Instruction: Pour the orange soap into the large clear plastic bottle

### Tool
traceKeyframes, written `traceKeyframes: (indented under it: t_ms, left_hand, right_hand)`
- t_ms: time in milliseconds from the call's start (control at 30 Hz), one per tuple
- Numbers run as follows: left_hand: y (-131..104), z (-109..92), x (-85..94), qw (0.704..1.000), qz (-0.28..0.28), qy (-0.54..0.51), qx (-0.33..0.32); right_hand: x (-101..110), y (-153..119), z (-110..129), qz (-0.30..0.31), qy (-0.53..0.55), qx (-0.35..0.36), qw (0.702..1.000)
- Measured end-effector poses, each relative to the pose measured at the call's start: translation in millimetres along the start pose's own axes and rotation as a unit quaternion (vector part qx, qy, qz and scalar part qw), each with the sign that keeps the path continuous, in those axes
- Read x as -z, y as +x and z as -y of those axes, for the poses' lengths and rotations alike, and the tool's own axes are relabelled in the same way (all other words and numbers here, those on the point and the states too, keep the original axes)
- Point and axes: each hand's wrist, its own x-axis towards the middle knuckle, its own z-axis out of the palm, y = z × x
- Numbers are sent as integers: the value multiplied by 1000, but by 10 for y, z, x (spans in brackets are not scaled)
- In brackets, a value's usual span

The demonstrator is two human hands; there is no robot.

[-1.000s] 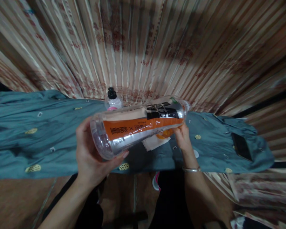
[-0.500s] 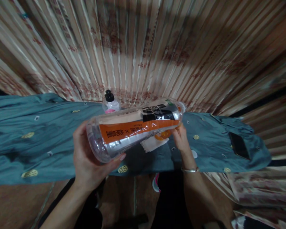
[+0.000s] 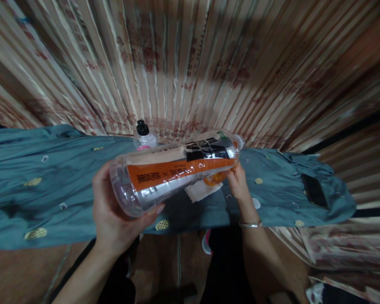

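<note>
A clear plastic bottle [image 3: 177, 166] with an orange, black and silver label lies tilted across my view, its neck pointing right and slightly up. My left hand [image 3: 115, 211] is wrapped round the bottle's base, thumb underneath. My right hand [image 3: 237, 179] grips the bottle near its shoulder from behind and below; most of its fingers are hidden. Below the bottle, an orange round object [image 3: 213, 179] shows partly beside a white paper piece [image 3: 202, 191]. Behind the bottle stands a small clear bottle with a black cap [image 3: 142, 128], its lower part covered.
A teal patterned cloth [image 3: 66, 181] covers the long narrow surface before me. On its right lies a black phone [image 3: 315, 191], with a small white round item [image 3: 256, 203] nearer my right wrist. A pleated curtain [image 3: 177, 63] hangs directly behind the surface.
Both hands and the bottle sit slightly further left in view, much as the whole scene has shifted a little. The grip on the bottle stays the same.
</note>
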Motion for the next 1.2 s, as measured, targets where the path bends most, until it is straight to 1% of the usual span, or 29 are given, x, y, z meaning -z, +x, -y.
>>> traceKeyframes:
  t_ms: [200,567,867,1067,1200]
  left_hand:
    - [16,2,-6,1000,-3,9,-6]
    - [19,-3,10,1000,3,20,-13]
    - [11,-12,9,1000,3,17,-9]
    - [8,-15,0,1000,0,8,-6]
    - [-7,2,7,1000,0,-5,7]
  right_hand:
    - [-4,1,4,-8,0,11,1000]
    - [-2,4,13,-3,5,2,1000]
    - [11,-8,21,2,7,-10,1000]
    - [5,-4,30,2,-2,-6,1000]
    - [6,3,32,5,9,-21,1000]
